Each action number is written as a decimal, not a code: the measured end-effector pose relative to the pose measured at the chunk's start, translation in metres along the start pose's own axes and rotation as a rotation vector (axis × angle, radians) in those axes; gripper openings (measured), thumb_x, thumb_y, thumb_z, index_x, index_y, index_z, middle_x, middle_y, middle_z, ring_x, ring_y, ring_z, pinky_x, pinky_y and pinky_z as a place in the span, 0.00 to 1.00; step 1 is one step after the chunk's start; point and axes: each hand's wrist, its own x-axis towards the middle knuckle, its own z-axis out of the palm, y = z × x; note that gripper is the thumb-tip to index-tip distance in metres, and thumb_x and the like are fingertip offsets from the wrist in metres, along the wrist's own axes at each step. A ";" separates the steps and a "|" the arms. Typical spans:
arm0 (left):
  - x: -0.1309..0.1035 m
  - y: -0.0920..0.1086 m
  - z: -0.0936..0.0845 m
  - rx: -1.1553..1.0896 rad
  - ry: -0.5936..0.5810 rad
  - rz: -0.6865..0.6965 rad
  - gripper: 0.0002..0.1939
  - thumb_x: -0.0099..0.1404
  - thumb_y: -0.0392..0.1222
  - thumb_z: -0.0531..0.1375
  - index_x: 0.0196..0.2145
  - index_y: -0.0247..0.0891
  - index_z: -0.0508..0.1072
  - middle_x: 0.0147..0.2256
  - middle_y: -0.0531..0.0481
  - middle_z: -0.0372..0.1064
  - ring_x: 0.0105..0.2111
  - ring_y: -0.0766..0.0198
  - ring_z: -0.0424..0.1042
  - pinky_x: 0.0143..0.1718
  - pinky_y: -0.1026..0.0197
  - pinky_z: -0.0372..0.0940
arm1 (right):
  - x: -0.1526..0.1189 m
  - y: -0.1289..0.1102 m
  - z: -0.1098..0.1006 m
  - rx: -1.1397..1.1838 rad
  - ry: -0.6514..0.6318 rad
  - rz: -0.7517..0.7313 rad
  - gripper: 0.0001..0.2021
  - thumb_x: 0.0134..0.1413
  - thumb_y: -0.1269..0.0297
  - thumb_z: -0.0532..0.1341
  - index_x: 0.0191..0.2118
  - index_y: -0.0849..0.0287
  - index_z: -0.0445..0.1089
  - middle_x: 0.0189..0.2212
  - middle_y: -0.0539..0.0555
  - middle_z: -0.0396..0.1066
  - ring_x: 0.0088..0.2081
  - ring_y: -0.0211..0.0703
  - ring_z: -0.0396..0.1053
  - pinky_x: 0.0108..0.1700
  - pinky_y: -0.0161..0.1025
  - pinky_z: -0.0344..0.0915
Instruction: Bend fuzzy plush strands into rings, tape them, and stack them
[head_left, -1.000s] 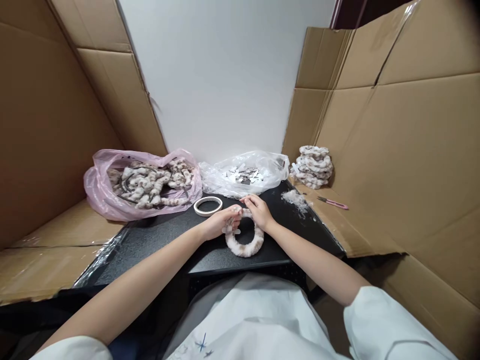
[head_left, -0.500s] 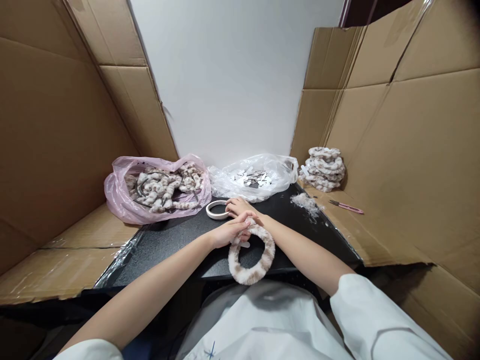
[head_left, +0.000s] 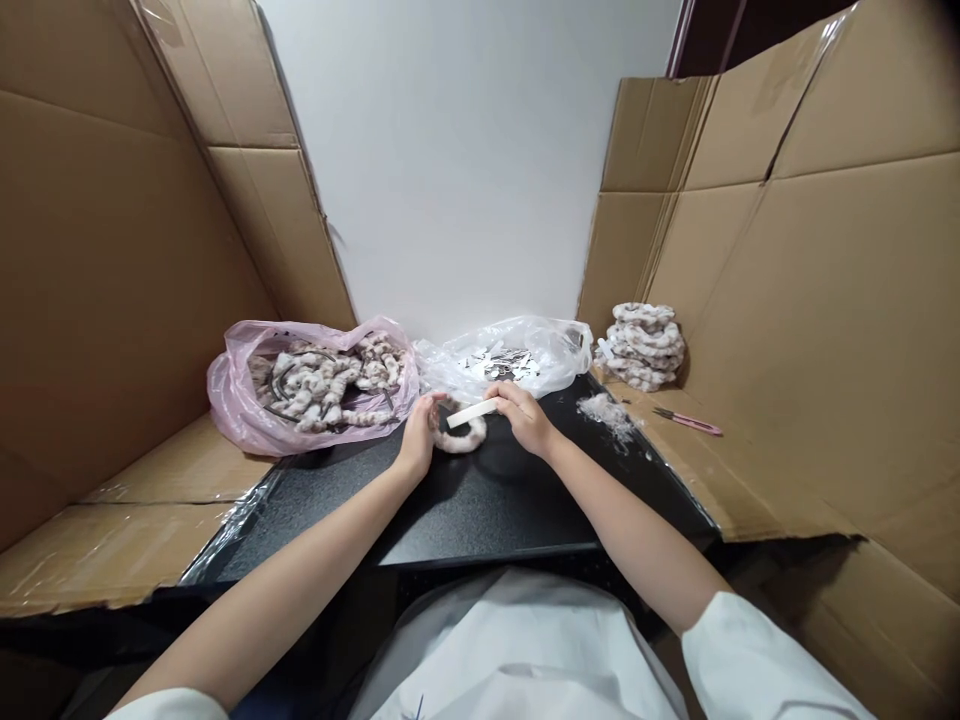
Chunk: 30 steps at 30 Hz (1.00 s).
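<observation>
A fluffy white-and-brown ring [head_left: 463,440] is held low over the black table, its left side in the closed fingers of my left hand [head_left: 421,432]. My right hand [head_left: 527,417] grips a roll of white tape [head_left: 471,413], lifted and seen edge-on. The roll's far end reaches across the ring's opening; whether it touches the ring I cannot tell. Part of the ring is hidden behind the tape and my left fingers.
Behind my left hand lies a pink plastic bag [head_left: 238,420] full of fluffy strips. A clear bag [head_left: 566,350] holds small white-and-metal pieces. At right are stacked fluffy rings [head_left: 643,345], a tuft of loose fluff [head_left: 606,412] and pink-handled snips [head_left: 690,421]. Cardboard walls [head_left: 825,330] enclose both sides.
My hands have moved apart and away from my body. The ring has gone forward and left with my left hand. The tape roll, earlier flat on the table, is now lifted in my right hand.
</observation>
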 end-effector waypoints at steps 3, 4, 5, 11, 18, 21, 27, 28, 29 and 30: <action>-0.002 0.004 -0.005 0.382 -0.305 0.395 0.13 0.62 0.48 0.56 0.38 0.39 0.74 0.40 0.45 0.68 0.45 0.54 0.63 0.51 0.55 0.57 | -0.002 0.004 0.004 -0.046 -0.010 -0.025 0.10 0.57 0.67 0.48 0.30 0.56 0.63 0.29 0.51 0.64 0.38 0.44 0.62 0.46 0.42 0.61; -0.004 0.005 -0.004 0.484 -0.387 0.471 0.13 0.63 0.48 0.56 0.38 0.39 0.75 0.42 0.43 0.68 0.48 0.52 0.62 0.54 0.53 0.55 | -0.003 0.005 0.004 -0.062 0.004 -0.026 0.09 0.58 0.67 0.48 0.31 0.56 0.64 0.31 0.52 0.64 0.40 0.44 0.63 0.48 0.43 0.60; -0.006 0.005 -0.002 0.566 -0.431 0.530 0.13 0.64 0.47 0.55 0.38 0.38 0.75 0.45 0.42 0.68 0.49 0.50 0.61 0.56 0.52 0.53 | -0.003 0.007 0.005 -0.084 0.033 -0.022 0.08 0.58 0.67 0.49 0.33 0.55 0.64 0.35 0.53 0.65 0.43 0.45 0.63 0.51 0.44 0.60; -0.007 -0.003 0.006 0.886 -0.363 0.703 0.20 0.69 0.45 0.49 0.53 0.36 0.69 0.50 0.36 0.65 0.50 0.48 0.61 0.52 0.49 0.55 | -0.009 0.010 0.014 -0.196 0.216 -0.029 0.09 0.49 0.66 0.64 0.38 0.55 0.67 0.42 0.56 0.64 0.50 0.49 0.63 0.56 0.47 0.58; -0.006 -0.006 0.003 1.090 -0.299 0.722 0.19 0.69 0.45 0.47 0.51 0.35 0.69 0.45 0.36 0.66 0.45 0.49 0.62 0.45 0.52 0.58 | -0.010 0.008 0.027 -0.176 0.291 0.065 0.05 0.49 0.66 0.64 0.29 0.57 0.67 0.32 0.52 0.68 0.38 0.44 0.66 0.44 0.41 0.64; -0.006 -0.007 0.002 1.136 -0.302 0.725 0.19 0.69 0.45 0.47 0.50 0.33 0.69 0.45 0.34 0.65 0.44 0.48 0.62 0.44 0.51 0.58 | -0.010 0.010 0.028 -0.170 0.265 0.089 0.05 0.49 0.66 0.65 0.28 0.57 0.68 0.30 0.52 0.68 0.36 0.44 0.67 0.42 0.41 0.64; -0.005 -0.010 0.001 1.175 -0.327 0.739 0.19 0.69 0.45 0.48 0.50 0.33 0.70 0.45 0.34 0.65 0.44 0.48 0.62 0.44 0.50 0.58 | -0.010 0.017 0.027 -0.175 0.180 0.089 0.08 0.49 0.68 0.65 0.24 0.58 0.66 0.29 0.51 0.68 0.36 0.43 0.67 0.43 0.41 0.64; -0.005 -0.010 0.001 1.182 -0.319 0.740 0.19 0.69 0.45 0.48 0.51 0.33 0.69 0.45 0.35 0.65 0.44 0.48 0.62 0.44 0.51 0.58 | -0.010 0.017 0.027 -0.180 0.186 0.081 0.07 0.49 0.68 0.65 0.24 0.58 0.66 0.29 0.51 0.68 0.36 0.43 0.67 0.43 0.42 0.64; -0.005 -0.010 0.002 1.193 -0.308 0.741 0.20 0.69 0.44 0.48 0.52 0.33 0.68 0.46 0.35 0.65 0.44 0.49 0.63 0.44 0.51 0.58 | -0.011 0.016 0.027 -0.181 0.206 0.077 0.06 0.48 0.68 0.65 0.25 0.57 0.67 0.30 0.52 0.69 0.37 0.43 0.67 0.43 0.42 0.64; -0.005 -0.011 0.002 1.209 -0.301 0.741 0.20 0.69 0.44 0.48 0.54 0.33 0.67 0.47 0.35 0.64 0.45 0.50 0.63 0.43 0.52 0.58 | -0.011 0.015 0.027 -0.179 0.231 0.080 0.06 0.47 0.68 0.66 0.27 0.57 0.67 0.30 0.52 0.69 0.36 0.43 0.68 0.43 0.42 0.65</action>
